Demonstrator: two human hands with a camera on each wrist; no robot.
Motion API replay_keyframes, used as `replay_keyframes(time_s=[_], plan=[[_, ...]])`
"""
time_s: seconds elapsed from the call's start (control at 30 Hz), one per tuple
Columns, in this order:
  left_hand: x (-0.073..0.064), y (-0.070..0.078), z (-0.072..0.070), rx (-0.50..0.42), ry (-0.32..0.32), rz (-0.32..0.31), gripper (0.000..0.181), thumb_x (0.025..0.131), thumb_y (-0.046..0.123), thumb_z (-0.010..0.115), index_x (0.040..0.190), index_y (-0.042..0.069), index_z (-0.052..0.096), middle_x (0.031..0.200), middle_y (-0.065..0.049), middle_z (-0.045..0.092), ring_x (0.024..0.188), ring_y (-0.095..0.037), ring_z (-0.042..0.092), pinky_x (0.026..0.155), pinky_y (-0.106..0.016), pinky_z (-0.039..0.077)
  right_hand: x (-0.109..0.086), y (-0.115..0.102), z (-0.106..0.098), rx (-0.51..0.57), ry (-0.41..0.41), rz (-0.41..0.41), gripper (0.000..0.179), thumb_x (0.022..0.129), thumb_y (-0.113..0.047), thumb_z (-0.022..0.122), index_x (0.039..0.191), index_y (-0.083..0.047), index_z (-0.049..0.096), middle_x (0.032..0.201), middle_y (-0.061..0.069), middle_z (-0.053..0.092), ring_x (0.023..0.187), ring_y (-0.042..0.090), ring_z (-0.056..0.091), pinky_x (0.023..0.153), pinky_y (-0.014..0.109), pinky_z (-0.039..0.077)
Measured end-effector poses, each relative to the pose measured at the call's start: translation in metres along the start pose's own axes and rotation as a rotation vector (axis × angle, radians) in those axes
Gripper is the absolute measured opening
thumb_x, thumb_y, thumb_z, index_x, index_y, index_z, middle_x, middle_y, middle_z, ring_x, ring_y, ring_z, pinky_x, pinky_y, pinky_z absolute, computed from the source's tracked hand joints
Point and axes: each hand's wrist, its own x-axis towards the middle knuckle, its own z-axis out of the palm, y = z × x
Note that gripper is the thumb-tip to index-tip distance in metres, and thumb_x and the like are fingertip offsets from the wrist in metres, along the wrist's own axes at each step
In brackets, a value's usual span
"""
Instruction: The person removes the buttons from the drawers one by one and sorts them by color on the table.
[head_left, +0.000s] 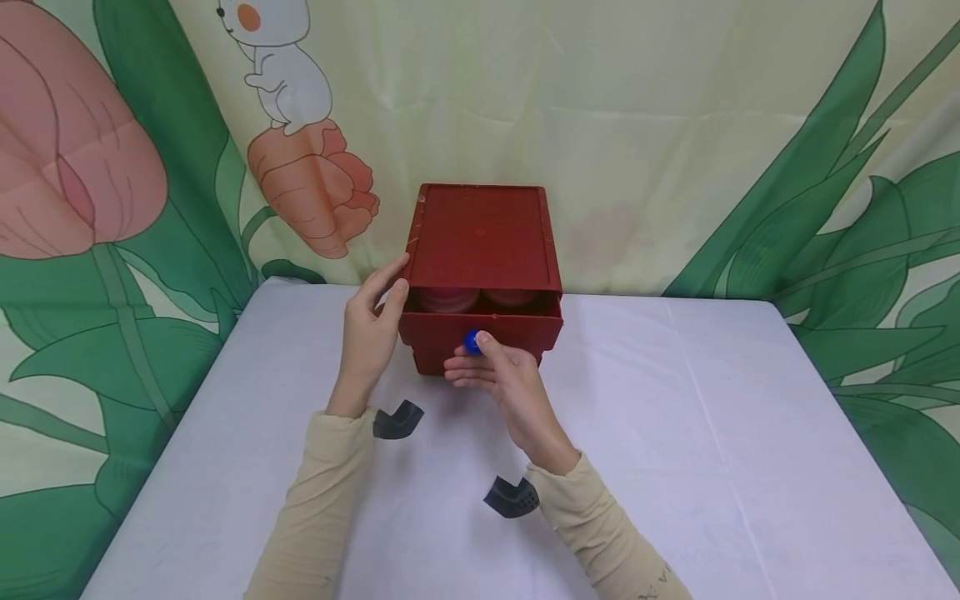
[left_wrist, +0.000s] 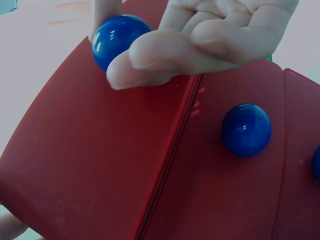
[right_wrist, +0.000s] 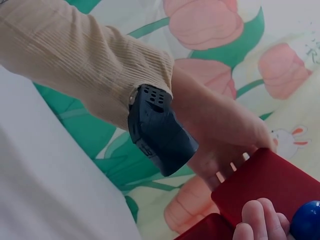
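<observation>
A dark red drawer box (head_left: 480, 237) stands at the back of the table. Its top drawer (head_left: 525, 332) is pulled partly out, with round reddish things (head_left: 447, 300) showing inside, their kind hidden. My right hand (head_left: 517, 392) pinches that drawer's blue knob (left_wrist: 117, 39) between thumb and fingers. Lower down the front, another blue knob (left_wrist: 246, 130) shows in the left wrist view, with part of a third at the edge. My left hand (head_left: 369, 333) rests along the box's left side, fingers extended; the right wrist view shows it at the red side wall too.
A white cloth covers the table (head_left: 675, 467). Right behind the box hangs a printed curtain (head_left: 637, 167) with plants and a rabbit. A black wrist-camera mount (head_left: 397, 419) juts from the left sleeve, another (head_left: 513, 497) from the right.
</observation>
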Motion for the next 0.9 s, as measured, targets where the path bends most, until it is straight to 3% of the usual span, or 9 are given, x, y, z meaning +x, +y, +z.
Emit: replay_keyframes(time_s=[0.33, 0.57, 0.9], plan=[[0.003, 0.001, -0.005, -0.036, -0.035, -0.062, 0.040, 0.103, 0.023, 0.054, 0.142, 0.014, 0.056, 0.144, -0.002, 0.056, 0.134, -0.015, 0.050, 0.108, -0.045, 0.046, -0.005, 0.001, -0.002, -0.012, -0.025, 0.014, 0.056, 0.101, -0.038, 0.055, 0.115, 0.016, 0.061, 0.104, 0.019, 0.073, 0.090, 0.026, 0.074, 0.092, 0.040, 0.057], [0.003, 0.000, -0.007, -0.043, -0.045, -0.057, 0.041, 0.102, 0.023, 0.055, 0.142, 0.013, 0.056, 0.145, -0.002, 0.055, 0.135, -0.015, 0.049, 0.109, -0.043, 0.045, -0.008, 0.002, -0.001, -0.004, -0.025, 0.012, 0.049, 0.101, -0.038, 0.055, 0.110, 0.009, 0.066, 0.103, 0.019, 0.073, 0.090, 0.027, 0.074, 0.091, 0.042, 0.058], [0.004, -0.003, -0.008, -0.056, -0.059, -0.064, 0.042, 0.102, 0.024, 0.056, 0.142, 0.015, 0.055, 0.146, -0.002, 0.054, 0.136, -0.016, 0.048, 0.110, -0.044, 0.044, -0.012, 0.004, -0.001, -0.008, -0.034, 0.003, 0.055, 0.099, -0.043, 0.057, 0.110, 0.010, 0.066, 0.102, 0.017, 0.074, 0.089, 0.027, 0.074, 0.089, 0.039, 0.059]])
